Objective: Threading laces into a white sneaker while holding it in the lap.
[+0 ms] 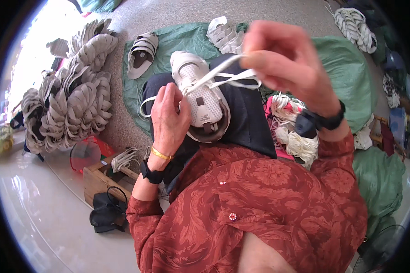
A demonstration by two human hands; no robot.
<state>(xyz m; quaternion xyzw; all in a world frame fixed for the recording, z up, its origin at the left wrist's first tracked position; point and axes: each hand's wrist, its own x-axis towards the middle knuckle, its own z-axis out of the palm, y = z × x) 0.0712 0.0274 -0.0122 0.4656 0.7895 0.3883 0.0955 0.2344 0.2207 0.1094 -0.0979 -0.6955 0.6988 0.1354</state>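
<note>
A white perforated sneaker (200, 102) rests on my lap, its toe pointing away from me and its heel opening toward me. White shoelace (218, 69) runs from its eyelets. My right hand (284, 59), raised to the right above the shoe, pinches one stretch of this lace and pulls it taut; the fingers are slightly blurred. Loops of lace hang below that hand. At the shoe's left side, my left hand (171, 116) has its fingers pressed together on the lace near the eyelets. A loose lace end curls out left of it.
Stacked grey-white shoes (73, 91) pile up on the left. A single shoe (142, 54) and more nested shoes (225, 36) lie on green sheeting (168, 38) ahead. Bundled white laces (296, 136) sit in a pink container by my right knee. A wooden box (98, 184) and red basket (89, 154) stand left.
</note>
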